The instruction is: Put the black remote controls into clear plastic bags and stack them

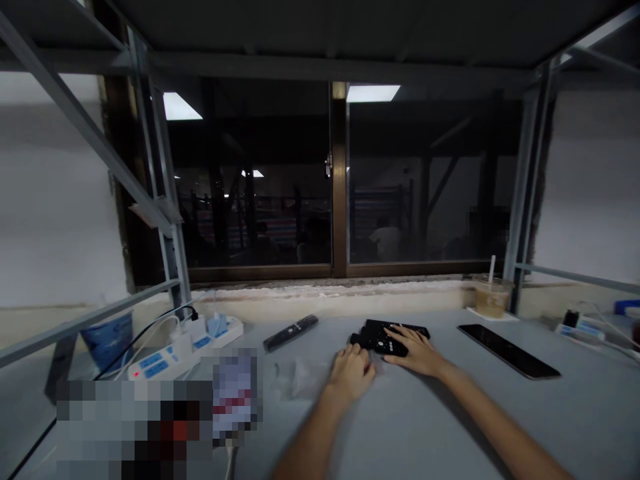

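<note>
Several black remote controls [375,327] lie side by side on the grey table, partly covered by my right hand [417,352]. That hand rests flat on them with its fingers spread. My left hand [351,371] is at their left, near end, its fingers curled down; what they hold, if anything, is hidden. A faint, crumpled clear plastic bag [295,379] lies to the left of my left hand. Farther left and back, one more black remote control [291,333] sits apart from the others.
On the right lie a dark phone [510,351] and a lidded drink cup with a straw [491,298]. A white power strip [187,350] with plugs and cables stands at left, near a blurred-out phone-like object [235,393]. Metal posts [530,173] and a window frame [339,180] border the back.
</note>
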